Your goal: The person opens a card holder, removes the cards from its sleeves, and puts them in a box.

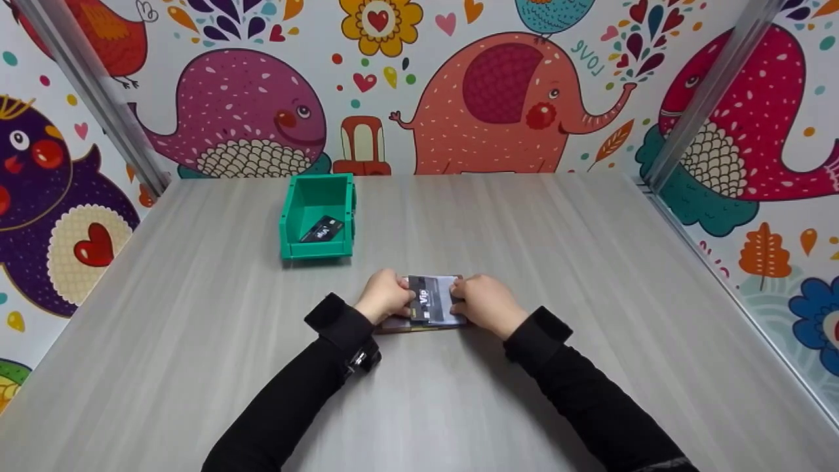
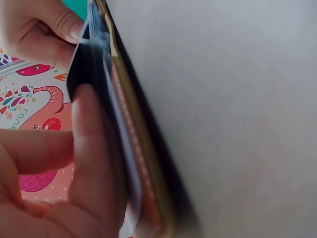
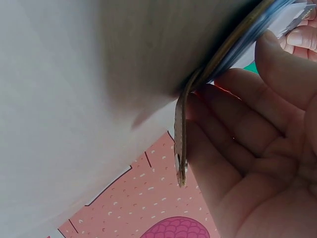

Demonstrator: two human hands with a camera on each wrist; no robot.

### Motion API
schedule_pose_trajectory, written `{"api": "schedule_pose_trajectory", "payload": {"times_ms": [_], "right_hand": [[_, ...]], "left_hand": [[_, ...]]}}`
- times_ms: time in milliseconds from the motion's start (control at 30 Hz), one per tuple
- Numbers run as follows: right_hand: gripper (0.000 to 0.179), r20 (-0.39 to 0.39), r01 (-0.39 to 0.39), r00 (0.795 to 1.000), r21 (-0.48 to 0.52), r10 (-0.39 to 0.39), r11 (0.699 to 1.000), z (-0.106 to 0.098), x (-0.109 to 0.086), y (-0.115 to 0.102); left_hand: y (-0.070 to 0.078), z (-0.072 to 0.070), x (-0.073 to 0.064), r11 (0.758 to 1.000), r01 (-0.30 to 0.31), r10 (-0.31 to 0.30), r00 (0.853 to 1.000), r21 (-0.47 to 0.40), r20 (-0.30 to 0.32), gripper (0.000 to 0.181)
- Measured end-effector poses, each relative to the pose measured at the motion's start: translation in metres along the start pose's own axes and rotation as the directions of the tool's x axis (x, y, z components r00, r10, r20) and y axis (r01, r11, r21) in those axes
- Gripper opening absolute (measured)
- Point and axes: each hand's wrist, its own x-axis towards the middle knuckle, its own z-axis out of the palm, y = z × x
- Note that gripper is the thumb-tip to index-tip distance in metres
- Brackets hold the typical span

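A card holder (image 1: pixel 419 329) with a brown cover and clear plastic sleeves (image 1: pixel 446 308) lies open on the table in front of me. My left hand (image 1: pixel 385 296) pinches a black card (image 1: pixel 421 298) marked "Vip" at its left edge; the card lies over the sleeves. On the other side, my right hand (image 1: pixel 486 301) grips the sleeves' right edge between thumb and fingers. The right wrist view shows those fingers behind the holder, beside its stitched strap (image 3: pixel 181 144). From the left wrist, the dark card (image 2: pixel 79 67) stands tilted away from the sleeves.
A green plastic bin (image 1: pixel 318 250) stands further back on the left, with a black card (image 1: pixel 323 229) inside. The pale wood-grain table (image 1: pixel 557 242) runs back to walls (image 1: pixel 367 78) printed with cartoon animals. Metal posts (image 1: pixel 714 92) mark the corners.
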Motion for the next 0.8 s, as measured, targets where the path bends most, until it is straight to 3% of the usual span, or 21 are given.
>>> {"api": "schedule_pose_trajectory", "payload": {"times_ms": [800], "right_hand": [[0.013, -0.019, 0.026, 0.999, -0.006, -0.026, 1.000, 0.0003, -0.0013, 0.0013]], "left_hand": [[-0.0052, -0.0070, -0.0021, 0.998, -0.010, 0.011, 1.000, -0.060, 0.005, 0.009]]}}
